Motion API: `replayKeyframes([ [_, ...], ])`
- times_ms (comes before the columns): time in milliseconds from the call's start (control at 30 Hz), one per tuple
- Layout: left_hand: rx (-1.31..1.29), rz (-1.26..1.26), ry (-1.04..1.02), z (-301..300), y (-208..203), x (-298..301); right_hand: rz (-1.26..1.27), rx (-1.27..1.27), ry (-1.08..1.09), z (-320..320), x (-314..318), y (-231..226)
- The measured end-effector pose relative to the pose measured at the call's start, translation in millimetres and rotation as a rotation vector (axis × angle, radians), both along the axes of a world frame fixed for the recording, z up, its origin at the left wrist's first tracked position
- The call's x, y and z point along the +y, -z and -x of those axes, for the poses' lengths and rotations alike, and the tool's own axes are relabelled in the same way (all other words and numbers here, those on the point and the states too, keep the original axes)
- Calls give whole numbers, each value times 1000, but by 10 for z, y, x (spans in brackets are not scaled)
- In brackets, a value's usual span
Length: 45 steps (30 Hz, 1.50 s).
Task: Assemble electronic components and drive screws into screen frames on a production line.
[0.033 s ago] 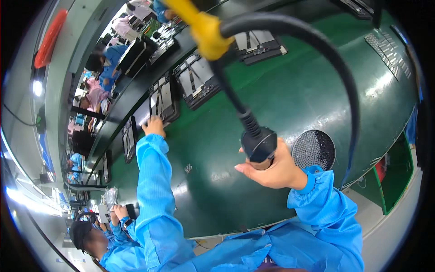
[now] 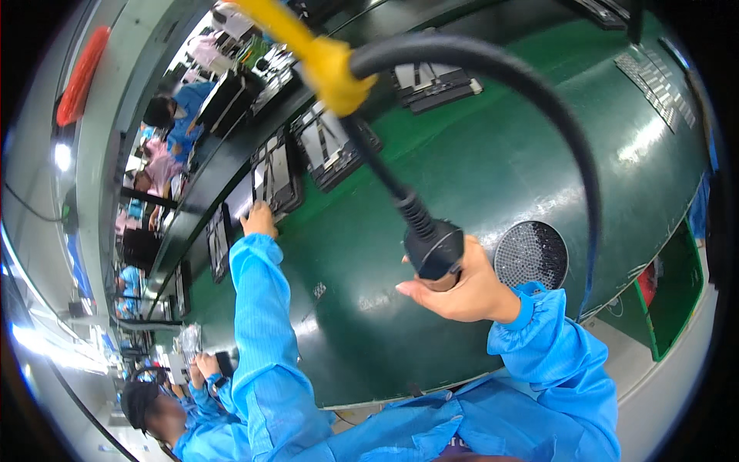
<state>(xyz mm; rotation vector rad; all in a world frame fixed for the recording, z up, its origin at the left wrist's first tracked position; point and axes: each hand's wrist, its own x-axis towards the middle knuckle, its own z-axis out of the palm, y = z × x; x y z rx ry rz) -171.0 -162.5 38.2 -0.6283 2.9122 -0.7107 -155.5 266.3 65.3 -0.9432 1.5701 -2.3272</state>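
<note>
My right hand (image 2: 469, 285) is closed around a black corded electric screwdriver (image 2: 435, 246), held upright above the green bench; its lower end is hidden by my fingers. A thick black cable runs up from its top to a yellow sleeve (image 2: 339, 73). My left arm reaches far out, and my left hand (image 2: 259, 219) has its fingers bent at the near corner of an opened flat electronic device (image 2: 275, 173) with a black frame and light grey panels. Its fingertips are partly hidden. Right of my right hand sits a round perforated dish (image 2: 531, 256) with small dark pieces on one side.
More opened devices lie along the far side, among them one at the back (image 2: 435, 83) and one at the left (image 2: 219, 242). A sheet of small parts (image 2: 657, 91) is at the far right. A co-worker in a black cap (image 2: 140, 400) works at the lower left.
The yellow sleeve and cable have swung a little to the left. The screwdriver has shifted slightly left with my right hand; my left hand stays at the same device.
</note>
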Motion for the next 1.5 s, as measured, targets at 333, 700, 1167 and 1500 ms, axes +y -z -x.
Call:
replayKeyframes([
  [333,697,37,178,-294,-514,146,-64,-7,37,-10,34,30],
  [700,1044,-111,589,-1355,-833,1646,11,-74,231,145,249,-141],
  [1167,337,-911,849,-1990,214,2928,11,83,472,403,801,49],
  [1500,379,-981,835,-1671,148,3119,-46,134,463,491,856,131],
])
